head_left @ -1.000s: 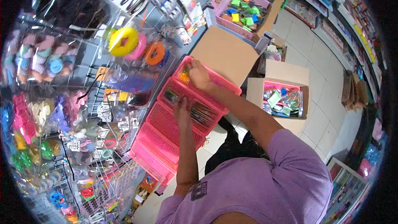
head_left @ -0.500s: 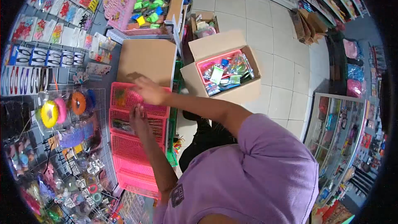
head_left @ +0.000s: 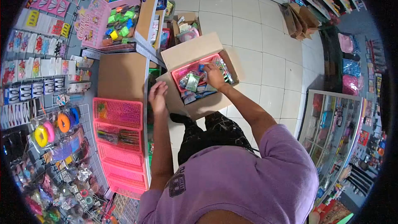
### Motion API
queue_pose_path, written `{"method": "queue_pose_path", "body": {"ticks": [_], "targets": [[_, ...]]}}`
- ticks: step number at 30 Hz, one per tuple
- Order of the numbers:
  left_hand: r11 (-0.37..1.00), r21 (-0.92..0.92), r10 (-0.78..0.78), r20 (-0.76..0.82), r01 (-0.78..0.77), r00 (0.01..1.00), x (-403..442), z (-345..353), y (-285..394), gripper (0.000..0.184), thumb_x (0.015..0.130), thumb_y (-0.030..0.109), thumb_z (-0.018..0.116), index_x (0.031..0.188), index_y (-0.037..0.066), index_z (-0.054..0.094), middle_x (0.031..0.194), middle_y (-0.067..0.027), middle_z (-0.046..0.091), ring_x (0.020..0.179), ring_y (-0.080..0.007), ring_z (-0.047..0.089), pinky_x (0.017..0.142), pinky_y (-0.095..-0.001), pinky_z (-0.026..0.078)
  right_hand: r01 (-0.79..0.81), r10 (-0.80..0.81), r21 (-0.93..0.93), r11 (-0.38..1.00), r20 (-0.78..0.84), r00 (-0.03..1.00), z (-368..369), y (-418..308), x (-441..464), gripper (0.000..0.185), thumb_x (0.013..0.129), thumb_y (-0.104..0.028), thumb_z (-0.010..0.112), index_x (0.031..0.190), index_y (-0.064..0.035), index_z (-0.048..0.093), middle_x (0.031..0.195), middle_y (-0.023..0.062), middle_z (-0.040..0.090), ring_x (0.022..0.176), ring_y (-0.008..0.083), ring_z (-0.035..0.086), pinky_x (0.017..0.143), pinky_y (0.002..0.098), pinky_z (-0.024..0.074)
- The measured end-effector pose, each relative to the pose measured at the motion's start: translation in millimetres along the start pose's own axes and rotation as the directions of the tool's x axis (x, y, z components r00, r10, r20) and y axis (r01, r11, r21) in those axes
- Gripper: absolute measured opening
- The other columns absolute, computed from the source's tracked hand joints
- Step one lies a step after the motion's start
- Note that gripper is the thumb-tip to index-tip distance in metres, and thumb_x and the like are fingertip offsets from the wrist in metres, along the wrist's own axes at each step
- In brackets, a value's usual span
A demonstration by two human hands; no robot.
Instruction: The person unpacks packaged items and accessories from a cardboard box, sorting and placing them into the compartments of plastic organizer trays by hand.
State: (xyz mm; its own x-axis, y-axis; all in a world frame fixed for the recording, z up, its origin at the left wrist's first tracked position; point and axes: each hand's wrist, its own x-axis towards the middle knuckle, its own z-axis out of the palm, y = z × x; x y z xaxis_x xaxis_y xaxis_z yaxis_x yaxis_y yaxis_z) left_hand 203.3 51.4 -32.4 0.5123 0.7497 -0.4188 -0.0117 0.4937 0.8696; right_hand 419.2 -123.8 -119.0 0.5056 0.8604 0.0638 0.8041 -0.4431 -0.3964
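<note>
My right hand reaches down into a pink basket that sits inside an open cardboard box on the floor. Its fingers are bent together among small packaged goods, and what they pinch is too small to make out. A blue item and a light green packet lie near these fingers. My left hand hovers between the box and the shelf edge, fingers loosely apart and holding nothing. Left of it, a row of pink mesh baskets lines the shelf; one contains thin packaged items.
A brown cardboard surface lies behind the baskets. Beyond it stands a pink display box of colourful pieces. Hair accessories hang on a wire rack at left. A glass cabinet is at right, and folded cardboard stands farther back.
Both hands have left the pink shelf baskets. My right hand moved right into the basket in the box; my left rose beside the shelf edge. The view has shifted towards the box.
</note>
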Motion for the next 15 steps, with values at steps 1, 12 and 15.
{"method": "queue_pose_path", "body": {"ticks": [1, 12, 15], "targets": [[0.998, 0.034, 0.055, 0.073, -0.057, 0.996, 7, 6, -16, 0.029, 0.089, 0.016, 0.056, 0.115, 0.004, 0.053, 0.112, -0.009, 0.059, 0.102, -0.0185, 0.056, 0.083, -0.0291, 0.043, -0.019, 0.02, -0.007, 1.0, 0.068, 0.997, 3, 8, 1, 0.037, 0.068, -0.005, 0.06, 0.104, -0.0017, 0.058, 0.112, 0.0165, 0.053, 0.108, 0.0335, 0.047, 0.092, 0.0408, 0.0413], [0.869, 0.492, -0.066, 0.002, 0.056, 0.998, 26, 75, -90, 0.025, 0.087, 0.012, 0.054, 0.109, 0.001, 0.057, 0.101, -0.0091, 0.06, 0.092, -0.0174, 0.056, 0.08, -0.0285, 0.045, 0.216, -0.174, -0.099, 0.971, 0.324, 0.93, 105, 58, 37, 0.033, 0.073, -0.013, 0.056, 0.104, -0.0048, 0.058, 0.113, 0.014, 0.054, 0.108, 0.0312, 0.05, 0.086, 0.0423, 0.046], [0.857, 0.5, -0.1, -0.071, 0.122, 0.993, 40, 56, -134, 0.032, 0.086, 0.009, 0.052, 0.116, -0.001, 0.051, 0.106, -0.014, 0.059, 0.097, -0.022, 0.057, 0.084, -0.0299, 0.045, 0.111, -0.125, 0.057, 0.992, 0.447, 0.886, 93, 42, 53, 0.028, 0.078, -0.02, 0.055, 0.1, -0.0037, 0.06, 0.105, 0.0172, 0.059, 0.098, 0.033, 0.056, 0.084, 0.0426, 0.047]]}}
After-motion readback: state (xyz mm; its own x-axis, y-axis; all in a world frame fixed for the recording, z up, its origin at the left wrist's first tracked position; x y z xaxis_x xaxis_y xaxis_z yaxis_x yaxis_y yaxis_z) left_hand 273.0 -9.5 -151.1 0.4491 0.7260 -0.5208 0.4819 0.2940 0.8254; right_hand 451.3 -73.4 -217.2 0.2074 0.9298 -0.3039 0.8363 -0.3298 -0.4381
